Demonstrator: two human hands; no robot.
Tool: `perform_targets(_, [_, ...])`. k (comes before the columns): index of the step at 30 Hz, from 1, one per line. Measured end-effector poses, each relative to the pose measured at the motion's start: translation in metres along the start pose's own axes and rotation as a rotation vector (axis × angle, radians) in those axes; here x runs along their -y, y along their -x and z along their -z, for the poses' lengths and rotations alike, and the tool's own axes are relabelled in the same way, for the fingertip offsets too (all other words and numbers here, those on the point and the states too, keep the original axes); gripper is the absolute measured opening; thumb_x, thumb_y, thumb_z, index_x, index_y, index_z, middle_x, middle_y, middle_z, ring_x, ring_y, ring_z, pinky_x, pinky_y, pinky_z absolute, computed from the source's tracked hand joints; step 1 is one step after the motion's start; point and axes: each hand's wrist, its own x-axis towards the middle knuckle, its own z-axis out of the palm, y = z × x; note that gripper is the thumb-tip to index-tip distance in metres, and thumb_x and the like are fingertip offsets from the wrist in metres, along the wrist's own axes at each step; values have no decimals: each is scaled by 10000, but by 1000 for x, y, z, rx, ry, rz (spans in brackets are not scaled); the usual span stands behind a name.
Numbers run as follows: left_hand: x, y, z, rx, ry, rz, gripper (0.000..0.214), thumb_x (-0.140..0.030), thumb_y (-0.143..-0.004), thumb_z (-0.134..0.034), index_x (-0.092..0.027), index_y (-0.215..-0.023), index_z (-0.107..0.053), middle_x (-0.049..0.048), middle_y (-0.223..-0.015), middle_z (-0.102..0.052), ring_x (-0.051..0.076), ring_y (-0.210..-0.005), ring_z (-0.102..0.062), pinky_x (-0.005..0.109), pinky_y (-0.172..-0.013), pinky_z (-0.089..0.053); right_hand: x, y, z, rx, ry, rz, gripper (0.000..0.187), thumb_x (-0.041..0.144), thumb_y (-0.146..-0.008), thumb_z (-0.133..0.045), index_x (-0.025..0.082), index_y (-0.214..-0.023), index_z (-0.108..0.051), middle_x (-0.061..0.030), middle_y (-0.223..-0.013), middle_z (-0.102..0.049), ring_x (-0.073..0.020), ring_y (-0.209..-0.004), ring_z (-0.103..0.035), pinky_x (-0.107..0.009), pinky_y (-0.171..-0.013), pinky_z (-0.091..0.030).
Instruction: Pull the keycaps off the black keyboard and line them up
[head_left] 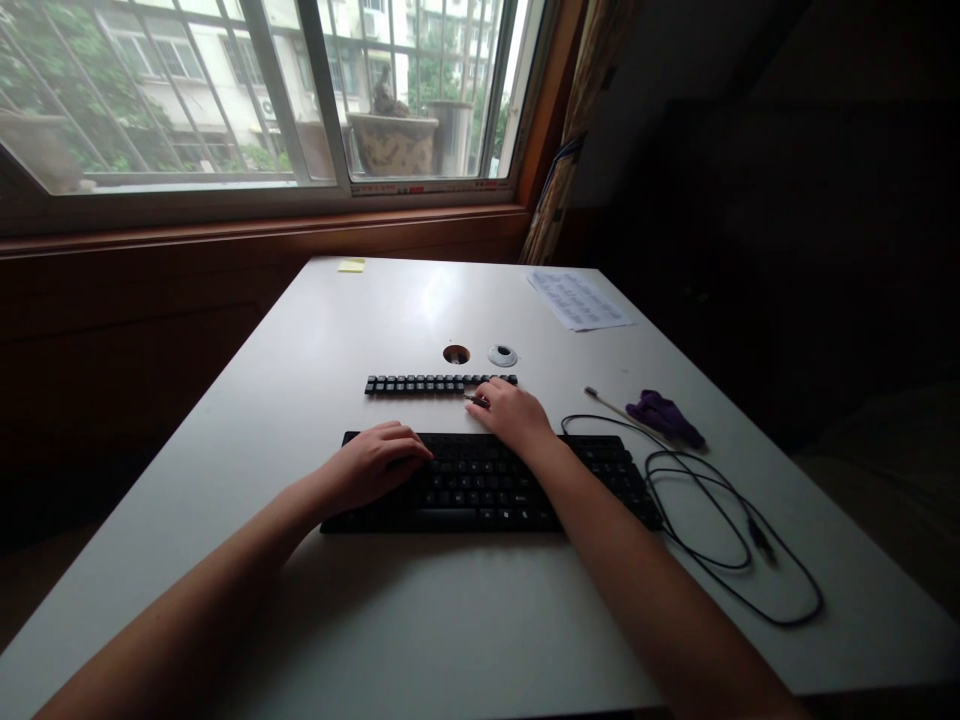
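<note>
A black keyboard [472, 492] lies on the white table in front of me. My left hand [375, 462] rests over its left part, fingers stretched together and slightly bent, with no object visible in them. Beyond the keyboard, loose black keycaps [416, 384] stand lined up in two rows. At their right end is my right hand [511, 412], thumb and fingers pinched on a small dark pointed tool [477, 400], whose exact kind is unclear. The right forearm crosses over the keyboard and hides some of its keys. Its left end looks dark and plain, and I cannot make out keys there.
A looped black cable [739, 568] trails from the keyboard over the right side. Near it lie a thin brush-like stick [611, 402] and a purple cloth [664, 415]. Farther back are a table hole [456, 354], its round cover [502, 355], printed papers [581, 300] and a yellow note [351, 266].
</note>
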Motion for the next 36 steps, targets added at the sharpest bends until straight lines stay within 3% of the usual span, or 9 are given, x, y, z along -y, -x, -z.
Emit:
perform_targets(4, [1,1,-1,-6,3,-2,209,-183,-972,-501,-193,-1081,-679,76,-980,-682,179,-897,-611,298,-796,-506,-10,4,-1,-65,-114,12,321,510,-917,-563,241,-1060,-661,-45,-1056,-680,-202,-886,-640,-301,-756,-455])
perform_targets(10, [2,1,-1,2,8,6,207,-173,-968,-506,-198,-1084,-677,71,-983,-686,179,-910,-609,297,-806,-501,-27,10,6,-173,-252,140,184,259,-938,-527,217,-1004,-694,-48,-1002,-683,-177,-928,-636,-283,-841,-470])
perform_targets(16, [1,1,-1,12,3,13,209,-169,-966,-508,-209,-1087,-674,60,-992,-689,173,-910,-609,290,-814,-501,-29,15,4,-64,-196,213,274,202,-856,-588,294,-1068,-735,-5,-1036,-704,-160,-876,-659,-276,-833,-491])
perform_targets(24, [1,1,0,13,14,15,211,-175,-970,-505,-203,-1095,-673,66,-993,-692,177,-913,-606,298,-819,-499,-27,13,4,38,-86,172,353,242,-882,-545,339,-1187,-693,12,-1106,-700,-175,-921,-663,-289,-864,-492])
perform_targets(36, [-1,1,1,7,7,16,215,-187,-973,-498,-202,-1086,-680,70,-983,-691,177,-908,-614,295,-806,-514,-17,10,3,80,-52,98,469,290,-897,-548,288,-1366,-554,-45,-1223,-639,-208,-957,-654,-296,-808,-497])
